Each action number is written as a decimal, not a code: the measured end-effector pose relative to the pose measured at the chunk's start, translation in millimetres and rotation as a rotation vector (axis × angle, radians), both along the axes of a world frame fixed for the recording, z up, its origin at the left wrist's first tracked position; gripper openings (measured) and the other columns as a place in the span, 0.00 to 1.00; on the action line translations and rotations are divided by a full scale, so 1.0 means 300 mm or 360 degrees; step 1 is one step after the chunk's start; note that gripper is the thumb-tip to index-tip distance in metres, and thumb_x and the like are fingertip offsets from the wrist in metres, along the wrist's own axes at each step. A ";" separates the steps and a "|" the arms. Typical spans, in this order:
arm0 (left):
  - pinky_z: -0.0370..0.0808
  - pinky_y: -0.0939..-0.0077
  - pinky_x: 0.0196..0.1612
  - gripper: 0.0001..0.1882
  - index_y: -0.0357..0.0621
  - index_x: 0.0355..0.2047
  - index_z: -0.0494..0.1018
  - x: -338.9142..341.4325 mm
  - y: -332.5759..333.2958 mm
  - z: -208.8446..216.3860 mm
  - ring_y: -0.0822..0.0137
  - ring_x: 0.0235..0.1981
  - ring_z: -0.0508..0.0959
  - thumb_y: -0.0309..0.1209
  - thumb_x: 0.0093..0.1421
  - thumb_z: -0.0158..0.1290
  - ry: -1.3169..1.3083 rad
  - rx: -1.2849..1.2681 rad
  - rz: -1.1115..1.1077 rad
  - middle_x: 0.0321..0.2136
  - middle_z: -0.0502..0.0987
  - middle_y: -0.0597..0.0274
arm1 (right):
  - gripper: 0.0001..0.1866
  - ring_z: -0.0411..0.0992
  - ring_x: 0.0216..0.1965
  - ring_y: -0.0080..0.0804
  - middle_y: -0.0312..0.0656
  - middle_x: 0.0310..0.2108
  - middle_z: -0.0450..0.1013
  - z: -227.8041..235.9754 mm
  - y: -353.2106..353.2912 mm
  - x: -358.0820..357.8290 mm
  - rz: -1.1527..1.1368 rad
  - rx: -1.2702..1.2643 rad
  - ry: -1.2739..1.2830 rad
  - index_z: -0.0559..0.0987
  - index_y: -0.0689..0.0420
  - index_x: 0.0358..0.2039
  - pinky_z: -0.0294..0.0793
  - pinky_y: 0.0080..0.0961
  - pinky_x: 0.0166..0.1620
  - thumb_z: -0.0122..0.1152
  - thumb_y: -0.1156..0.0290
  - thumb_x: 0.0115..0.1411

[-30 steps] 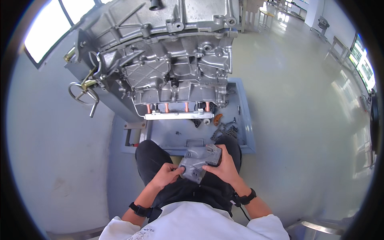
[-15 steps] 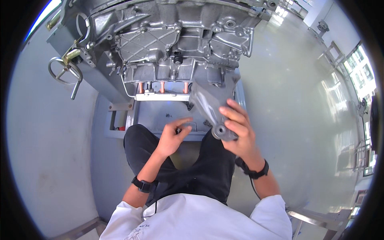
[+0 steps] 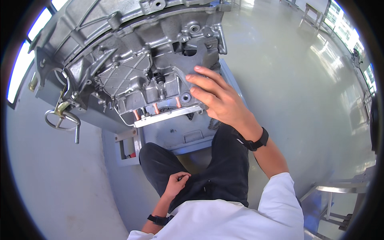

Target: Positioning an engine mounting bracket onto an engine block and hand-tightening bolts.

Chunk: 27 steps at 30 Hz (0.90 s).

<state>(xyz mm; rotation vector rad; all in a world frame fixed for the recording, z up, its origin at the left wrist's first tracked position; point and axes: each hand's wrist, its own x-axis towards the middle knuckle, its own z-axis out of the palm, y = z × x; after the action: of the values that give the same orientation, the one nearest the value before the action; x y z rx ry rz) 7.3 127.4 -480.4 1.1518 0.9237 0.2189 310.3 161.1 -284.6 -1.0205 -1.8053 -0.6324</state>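
My right hand (image 3: pixel 220 96) holds a grey metal bracket (image 3: pixel 184 63) against the side of a large silver engine block (image 3: pixel 124 74). Its fingers lie spread over the bracket's outer face; the thumb is mostly hidden. A round boss with a hole forms the bracket's lower end, just above a silver rail (image 3: pixel 168 116). Copper-coloured tubes (image 3: pixel 156 108) join the rail to the engine, and a black plug-like part (image 3: pixel 159 78) sits left of the bracket. Over my lap, my left hand (image 3: pixel 177 185) is closed, with something small and dark between thumb and fingers.
A grey stand with a handwheel (image 3: pixel 61 120) carries the engine at the left, near a pale wall (image 3: pixel 52 176). Below lies a grey tray (image 3: pixel 156 136) holding a chain (image 3: pixel 216 123). A metal-framed table (image 3: pixel 340 188) stands at lower right.
My right hand has carried the bracket up and forward from above my lap onto the engine's side. My left hand has drawn back to my lap. The view has shifted.
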 end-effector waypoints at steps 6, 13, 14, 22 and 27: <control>0.56 0.85 0.17 0.08 0.32 0.36 0.72 0.058 0.018 0.020 0.82 0.14 0.60 0.26 0.61 0.48 -0.0012 -0.0017 -0.0119 0.15 0.63 0.73 | 0.18 0.63 0.54 0.42 0.38 0.48 0.67 0.043 -0.004 -0.023 -0.0058 -0.0114 0.0055 0.71 0.56 0.38 0.73 0.32 0.47 0.58 0.83 0.43; 0.56 0.85 0.17 0.09 0.32 0.36 0.71 0.087 0.013 -0.003 0.81 0.14 0.59 0.27 0.62 0.46 0.0006 -0.0115 -0.0191 0.14 0.61 0.73 | 0.20 0.65 0.52 0.41 0.38 0.47 0.68 0.071 0.049 -0.082 -0.0095 0.0166 0.0225 0.73 0.56 0.37 0.73 0.32 0.46 0.58 0.84 0.41; 0.56 0.85 0.17 0.09 0.32 0.36 0.71 0.084 0.012 -0.003 0.81 0.14 0.59 0.27 0.62 0.46 0.0027 -0.0100 -0.0188 0.14 0.61 0.73 | 0.19 0.66 0.51 0.41 0.38 0.46 0.69 0.076 0.059 -0.095 -0.0079 0.0198 0.0254 0.73 0.56 0.37 0.73 0.32 0.46 0.58 0.84 0.41; 0.55 0.87 0.16 0.10 0.33 0.37 0.72 0.092 0.018 -0.010 0.83 0.14 0.58 0.29 0.62 0.46 0.0082 -0.0104 -0.0234 0.14 0.60 0.75 | 0.14 0.63 0.52 0.40 0.37 0.43 0.66 0.040 0.087 -0.151 0.0056 0.0133 0.0304 0.71 0.53 0.35 0.67 0.35 0.52 0.60 0.74 0.45; 0.55 0.87 0.17 0.10 0.33 0.37 0.72 0.093 -0.001 -0.020 0.83 0.14 0.58 0.29 0.62 0.46 0.0080 -0.0133 -0.0185 0.14 0.60 0.76 | 0.19 0.66 0.51 0.40 0.38 0.45 0.69 0.034 0.066 -0.117 0.0003 0.0077 0.0299 0.74 0.56 0.37 0.73 0.30 0.45 0.58 0.84 0.42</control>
<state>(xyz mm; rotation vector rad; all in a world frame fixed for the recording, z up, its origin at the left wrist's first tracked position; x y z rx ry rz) 35.2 127.1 -486.4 1.1339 0.8988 0.0567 275.3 180.8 -274.3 -1.0113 -1.6195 -0.5574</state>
